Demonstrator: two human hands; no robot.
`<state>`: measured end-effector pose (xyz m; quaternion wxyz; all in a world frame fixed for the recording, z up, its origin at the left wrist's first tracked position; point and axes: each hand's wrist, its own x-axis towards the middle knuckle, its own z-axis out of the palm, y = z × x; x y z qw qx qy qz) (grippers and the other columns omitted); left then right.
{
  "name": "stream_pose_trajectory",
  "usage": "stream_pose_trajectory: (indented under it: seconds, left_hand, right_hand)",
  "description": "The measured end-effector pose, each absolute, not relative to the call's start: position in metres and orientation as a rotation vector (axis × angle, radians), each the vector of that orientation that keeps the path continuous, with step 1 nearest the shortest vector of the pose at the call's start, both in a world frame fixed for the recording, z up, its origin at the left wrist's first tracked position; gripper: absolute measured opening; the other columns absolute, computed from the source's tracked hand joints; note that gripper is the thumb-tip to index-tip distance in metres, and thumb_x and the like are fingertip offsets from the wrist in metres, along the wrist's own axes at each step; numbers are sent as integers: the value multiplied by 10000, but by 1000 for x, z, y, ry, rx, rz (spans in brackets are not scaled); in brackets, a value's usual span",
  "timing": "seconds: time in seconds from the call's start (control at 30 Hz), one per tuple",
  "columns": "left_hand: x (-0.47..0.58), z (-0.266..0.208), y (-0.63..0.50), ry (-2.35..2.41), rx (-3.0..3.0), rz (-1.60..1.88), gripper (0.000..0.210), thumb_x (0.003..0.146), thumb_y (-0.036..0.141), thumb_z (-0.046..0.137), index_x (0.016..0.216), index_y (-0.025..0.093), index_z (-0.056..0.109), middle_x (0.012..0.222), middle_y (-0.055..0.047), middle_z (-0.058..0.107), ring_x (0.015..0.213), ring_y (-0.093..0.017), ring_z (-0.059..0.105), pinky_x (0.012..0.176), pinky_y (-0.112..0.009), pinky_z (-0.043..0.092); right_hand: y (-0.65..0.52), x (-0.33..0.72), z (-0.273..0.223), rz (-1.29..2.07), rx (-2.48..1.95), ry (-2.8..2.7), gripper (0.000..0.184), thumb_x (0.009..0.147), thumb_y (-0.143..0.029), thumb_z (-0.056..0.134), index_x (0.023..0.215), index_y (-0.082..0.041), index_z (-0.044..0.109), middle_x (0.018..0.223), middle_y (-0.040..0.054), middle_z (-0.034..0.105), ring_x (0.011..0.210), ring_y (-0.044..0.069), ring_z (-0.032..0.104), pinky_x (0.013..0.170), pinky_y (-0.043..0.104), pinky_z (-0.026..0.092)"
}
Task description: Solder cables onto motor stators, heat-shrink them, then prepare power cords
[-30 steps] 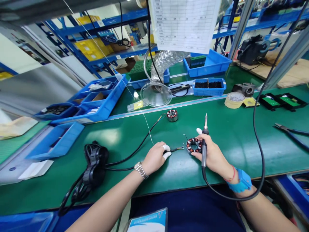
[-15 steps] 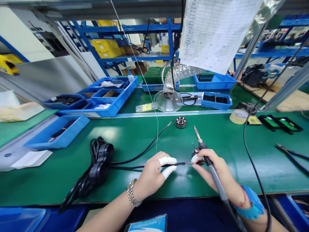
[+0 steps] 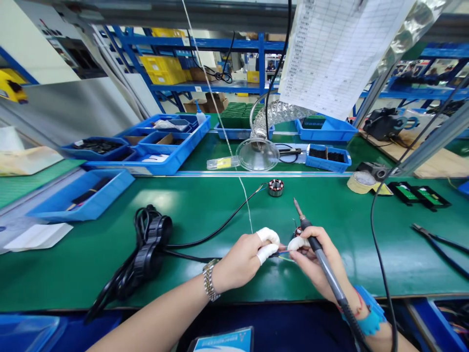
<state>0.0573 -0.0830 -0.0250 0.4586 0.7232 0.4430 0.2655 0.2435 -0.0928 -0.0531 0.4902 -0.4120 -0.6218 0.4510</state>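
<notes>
My left hand (image 3: 244,259), with white finger cots on thumb and forefinger, pinches thin coloured wires (image 3: 283,251) at the end of a black cable (image 3: 188,256). My right hand (image 3: 320,259) holds a soldering iron (image 3: 324,266), its tip pointing up and away. Its thumb and cotted forefinger also pinch the wires close to my left fingertips. Behind that hand is a motor stator (image 3: 298,231), partly hidden. Farther back another stator (image 3: 276,187) lies joined to a second black cable (image 3: 220,229). Both cables run from a black coiled bundle (image 3: 152,244) at left.
A thin pale strand (image 3: 246,195) hangs down to near my left hand. Behind stand a clear fume-extractor hood (image 3: 258,155) and blue bins (image 3: 176,159). On the right lie pliers (image 3: 436,239), a tape roll (image 3: 361,182) and green circuit boards in black cases (image 3: 421,194).
My left hand has slid right along the cable, up to my right fingertips. Several coloured wires now show spread at the cable end. The soldering iron stays in my right hand.
</notes>
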Motion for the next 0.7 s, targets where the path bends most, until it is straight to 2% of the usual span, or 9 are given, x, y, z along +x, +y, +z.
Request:
stream_pose_trajectory:
  seconds: [0.07, 0.2, 0.4, 0.7]
  left_hand:
    - [62, -25, -82, 1066, 1700, 642, 173, 845, 311, 464, 794, 167, 546, 700, -14, 637, 647, -139, 575, 609, -235, 413]
    - [65, -26, -83, 996, 1443, 657, 124, 774, 273, 553, 764, 150, 562, 738, -41, 646, 697, -153, 587, 638, -249, 434]
    - [66, -24, -83, 1016, 1267, 734, 130, 697, 258, 630, 731, 139, 592, 668, -41, 652, 643, -148, 590, 622, -262, 442]
    - [72, -25, -86, 1020, 1226, 752, 160, 679, 282, 648, 723, 135, 603, 631, -22, 622, 585, -136, 587, 563, -241, 443]
  right_hand:
    - [-92, 243, -54, 1102, -1021, -1483, 280, 736, -181, 611, 912, -234, 399, 773, -1, 597, 689, 129, 619, 650, 264, 523]
    - [-92, 244, -56, 1169, -1007, -1451, 302, 736, -198, 620, 930, -232, 390, 783, 2, 595, 694, 134, 620, 647, 276, 527]
    - [-91, 241, -49, 1213, -963, -1374, 325, 723, -224, 639, 916, -233, 378, 714, -14, 611, 629, 123, 615, 595, 255, 526]
    - [-94, 237, -47, 1161, -953, -1398, 300, 718, -188, 626, 904, -232, 394, 718, -17, 614, 627, 124, 626, 591, 253, 532]
